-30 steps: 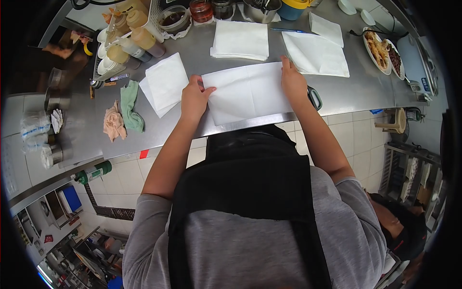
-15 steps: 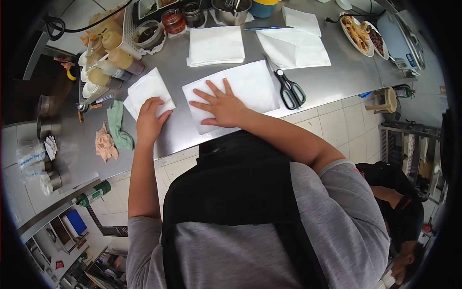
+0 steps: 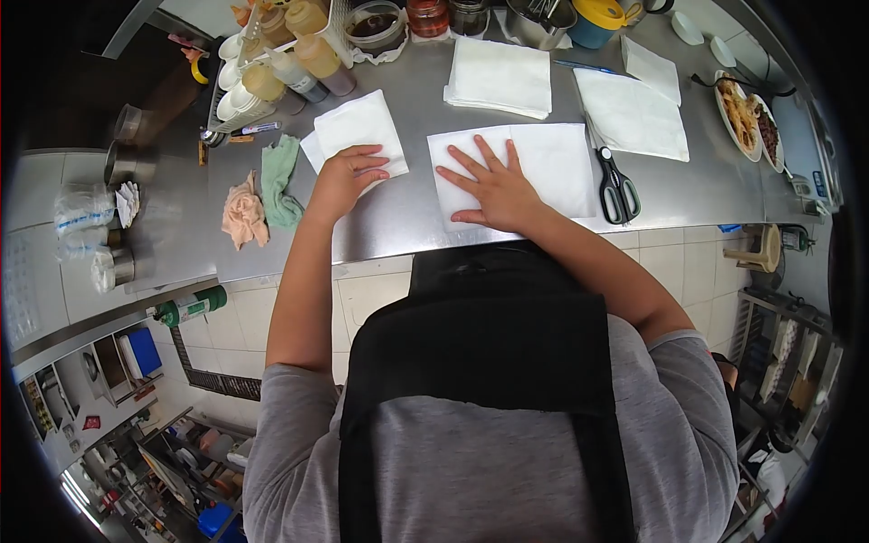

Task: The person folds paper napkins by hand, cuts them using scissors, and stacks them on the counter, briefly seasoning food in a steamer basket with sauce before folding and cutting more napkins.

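My left hand [image 3: 342, 184] is at the near edge of a small stack of folded white paper sheets [image 3: 356, 122]. Its fingers and thumb close on that edge, where the paper curls up slightly. To the right, my right hand [image 3: 496, 192] lies flat with fingers spread on a larger white sheet [image 3: 554, 167] that shows a crease. Black-handled scissors [image 3: 618, 187] rest just right of this sheet. Behind it sit a squared white paper stack [image 3: 500, 77] and more white sheets [image 3: 634, 113], with a blue pen [image 3: 584, 66] beside them.
A green cloth [image 3: 281, 181] and a pink cloth [image 3: 244, 211] lie left on the steel table [image 3: 362, 237]. Sauce bottles [image 3: 323, 63] and a basket occupy the back left. Jars, a steel bowl [image 3: 540, 23] with a whisk, and food plates [image 3: 738, 118] line the back and right.
The whole view has shifted, so the table appears farther right and higher. My left fingers have closed in on the small stack's edge. My right hand stays flat on its sheet.
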Tool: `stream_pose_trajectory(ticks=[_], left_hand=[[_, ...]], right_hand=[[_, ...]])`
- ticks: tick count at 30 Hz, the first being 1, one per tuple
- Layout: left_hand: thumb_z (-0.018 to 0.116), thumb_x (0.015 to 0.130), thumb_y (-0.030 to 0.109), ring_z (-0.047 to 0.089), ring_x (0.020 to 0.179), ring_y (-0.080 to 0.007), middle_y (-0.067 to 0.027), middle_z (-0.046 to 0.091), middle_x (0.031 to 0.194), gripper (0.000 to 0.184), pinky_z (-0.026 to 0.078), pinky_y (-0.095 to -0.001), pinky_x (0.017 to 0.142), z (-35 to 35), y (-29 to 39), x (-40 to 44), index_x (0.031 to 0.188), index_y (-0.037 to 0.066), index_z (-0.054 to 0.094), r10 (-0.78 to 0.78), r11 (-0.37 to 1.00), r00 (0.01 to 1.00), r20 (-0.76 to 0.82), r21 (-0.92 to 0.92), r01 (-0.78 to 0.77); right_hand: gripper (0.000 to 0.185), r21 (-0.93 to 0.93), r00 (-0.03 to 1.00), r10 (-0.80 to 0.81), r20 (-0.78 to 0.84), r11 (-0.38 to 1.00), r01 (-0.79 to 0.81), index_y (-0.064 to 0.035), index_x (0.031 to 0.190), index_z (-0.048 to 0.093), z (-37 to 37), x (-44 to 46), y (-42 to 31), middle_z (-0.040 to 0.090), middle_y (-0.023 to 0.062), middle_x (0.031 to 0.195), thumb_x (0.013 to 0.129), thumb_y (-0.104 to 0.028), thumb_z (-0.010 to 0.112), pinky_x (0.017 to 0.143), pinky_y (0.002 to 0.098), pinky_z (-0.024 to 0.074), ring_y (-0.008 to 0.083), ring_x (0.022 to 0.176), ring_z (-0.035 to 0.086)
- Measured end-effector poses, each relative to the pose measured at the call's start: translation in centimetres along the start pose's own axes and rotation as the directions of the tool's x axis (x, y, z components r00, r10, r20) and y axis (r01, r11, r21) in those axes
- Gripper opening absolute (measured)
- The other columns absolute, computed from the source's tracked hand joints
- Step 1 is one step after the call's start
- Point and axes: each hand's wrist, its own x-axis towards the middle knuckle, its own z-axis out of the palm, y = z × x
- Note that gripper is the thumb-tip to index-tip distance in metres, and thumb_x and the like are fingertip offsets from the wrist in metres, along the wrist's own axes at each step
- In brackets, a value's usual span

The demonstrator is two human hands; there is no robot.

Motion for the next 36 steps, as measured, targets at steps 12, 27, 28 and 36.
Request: stream_pose_trajectory(ticks=[12, 27, 28, 36], left_hand=[[0.069, 0.085, 0.007, 0.066, 0.087, -0.0274, -0.0079, 0.07, 0.097, 0.009, 0.053, -0.0333, 0.083, 1.9, 5.7, -2.4, 0.094, 0.005, 0.069, 0.351, 0.905, 0.896, -0.271, 0.344, -0.25], [0.069, 0.088, 0.008, 0.062, 0.091, -0.0109, -0.0058, 0.068, 0.099, 0.035, 0.049, -0.0263, 0.083, 4.2, 8.7, -0.5, 0.121, 0.002, 0.06, -0.05, 0.932, 0.998, -0.046, -0.362, 0.03], [0.069, 0.087, 0.008, 0.062, 0.088, -0.0108, -0.0054, 0.069, 0.096, 0.035, 0.049, -0.0263, 0.081, 5.4, 7.4, 0.6, 0.121, 0.002, 0.06, -0.099, 0.876, 0.995, -0.009, -0.475, 0.083], [0.076, 0.079, 0.011, 0.066, 0.072, -0.0222, -0.0103, 0.068, 0.079, 0.041, 0.052, -0.0328, 0.068, 9.3, 4.9, 3.4, 0.116, 0.001, 0.06, -0.115, 0.992, 0.947, -0.301, -0.075, 0.097]], right_hand=[[0.074, 0.312, 0.953, 0.174, -0.25, 0.946, -0.09, -0.0255, 0.145, 0.04, -2.5, 2.5, -1.7, 0.032, 0.002, 0.156, 0.082, -0.055, 0.065, 0.112, 0.0658, 0.014, 0.0308, 0.146, 0.023], [0.023, 0.922, 0.676, 0.64, 0.367, -0.151, -0.357, -0.0034, 0.108, 0.061, -11.9, -8.1, 7.2, 0.064, -0.0019, 0.09, 0.086, -0.009, 0.066, 0.076, 0.0281, 0.0518, 0.01, 0.079, 0.059], [0.028, 0.931, 0.658, 0.705, 0.266, -0.01, -0.365, -0.0033, 0.111, 0.06, -8.7, -8.4, 9.0, 0.064, 0.0006, 0.088, 0.086, -0.01, 0.067, 0.072, 0.0293, 0.0514, 0.0123, 0.076, 0.06], [0.049, 0.589, 0.576, 0.798, -0.18, 0.556, -0.586, -0.007, 0.129, 0.049, -2.4, -6.7, 9.9, 0.065, 0.0178, 0.086, 0.085, -0.012, 0.07, 0.07, 0.0397, 0.0517, 0.0333, 0.074, 0.065]])
